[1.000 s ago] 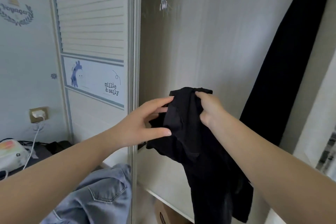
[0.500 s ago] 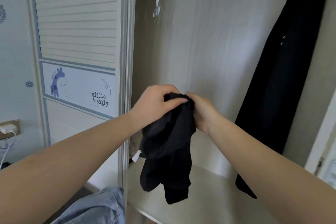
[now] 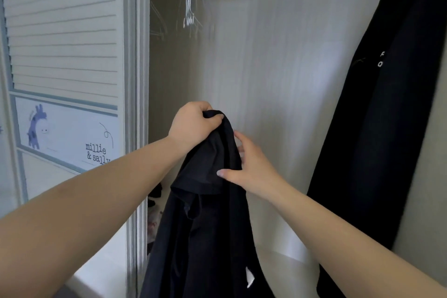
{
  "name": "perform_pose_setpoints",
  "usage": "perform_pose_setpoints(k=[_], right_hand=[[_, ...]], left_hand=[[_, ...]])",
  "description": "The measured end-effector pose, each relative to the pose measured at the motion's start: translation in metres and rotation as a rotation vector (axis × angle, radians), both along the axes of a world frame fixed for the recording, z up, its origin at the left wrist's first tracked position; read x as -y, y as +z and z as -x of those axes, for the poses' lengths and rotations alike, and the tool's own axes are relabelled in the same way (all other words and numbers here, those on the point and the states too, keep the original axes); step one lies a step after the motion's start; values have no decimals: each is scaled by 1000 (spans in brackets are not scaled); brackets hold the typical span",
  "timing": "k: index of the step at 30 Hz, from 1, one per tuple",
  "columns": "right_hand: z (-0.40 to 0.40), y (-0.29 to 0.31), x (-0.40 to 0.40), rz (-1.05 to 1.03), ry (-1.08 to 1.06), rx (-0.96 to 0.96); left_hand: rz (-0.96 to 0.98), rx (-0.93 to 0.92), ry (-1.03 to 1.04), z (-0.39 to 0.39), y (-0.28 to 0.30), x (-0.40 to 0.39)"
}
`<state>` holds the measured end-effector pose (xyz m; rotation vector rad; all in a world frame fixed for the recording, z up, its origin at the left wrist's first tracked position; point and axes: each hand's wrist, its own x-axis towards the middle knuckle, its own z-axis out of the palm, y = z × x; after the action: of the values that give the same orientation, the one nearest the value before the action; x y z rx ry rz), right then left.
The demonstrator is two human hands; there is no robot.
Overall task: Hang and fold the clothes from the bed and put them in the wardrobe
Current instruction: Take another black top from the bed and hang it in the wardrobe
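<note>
Wardrobe point(image 3: 278, 60) open, sliding door point(image 3: 65, 55) pushed off beyond the left hand's knuckles. Inside, largest first: black dress point(image 3: 377, 128) already hung, well out past the right hand's fingertips; bare hangers point(image 3: 192, 2) bunched on the rail, high above the left fingers; shelf point(image 3: 285, 266) below both wrists, with some blurred items at its left end that I can't identify.

Black top point(image 3: 205, 225) is held up in front of the opening and drapes straight down from the fingers. Left hand point(image 3: 191, 126) has its fingers curled tight over the top's bunched upper edge and carries all the weight. Right hand point(image 3: 244, 164) sits just beside it: thumb pressed on the cloth, fingers extended behind the fold, loose hold, not a fist.

Step, I'd say: find neckline/shoulders before hangering. Do it well: keep the left pinch fixed, run the right fingers along the seam to the far shoulder, spread, shake flat. Only then reach up for a hanger. White tag point(image 3: 249, 278) low on the cloth suggests it may be inside out; check.
</note>
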<state>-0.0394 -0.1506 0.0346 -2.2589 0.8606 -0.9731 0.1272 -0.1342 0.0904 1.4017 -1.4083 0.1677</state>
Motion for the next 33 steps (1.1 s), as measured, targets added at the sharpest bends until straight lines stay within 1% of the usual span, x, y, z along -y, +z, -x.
perform_pose_setpoints(k=[3,5,7,8,11,13,14,16,17,18,20,23,25,27,31,33], right_hand=[[2,5,32,50,-71,62],[6,15,53,60,-96,178],[9,31,70,23,-74,280],[10,38,77,22,-61,283],[7,55,94,44,-4,134],[-1,63,102,5,14,76],[-6,67,104,-60,24,97],[-18,74,106,-275,68,207],[-24,77,106,-389,111,286],[-30,80,107,-494,163,376],[-42,87,110,-678,255,574],[-55,99,114,-853,311,796],[-61,106,116,-859,302,850],[-67,110,119,-820,295,856],[-69,113,122,-750,334,867],[-66,112,123,-723,368,869]], left_hand=[[-19,-53,-23,-7,12,14],[-24,-55,-19,-14,20,23],[-15,-52,-13,-24,26,29],[-13,-49,-13,-30,29,31],[-25,-16,39,-45,34,36],[-39,-19,65,-51,35,44],[-61,-35,45,-52,34,47],[-130,-105,-35,-49,29,53],[-148,-112,-49,-47,26,55],[-147,-73,-18,-44,23,57],[-103,39,66,-36,20,59],[7,38,37,-16,16,57],[21,49,6,-5,11,58],[-5,50,3,2,5,60],[-57,-38,60,6,3,65],[-88,-42,87,6,3,67]])
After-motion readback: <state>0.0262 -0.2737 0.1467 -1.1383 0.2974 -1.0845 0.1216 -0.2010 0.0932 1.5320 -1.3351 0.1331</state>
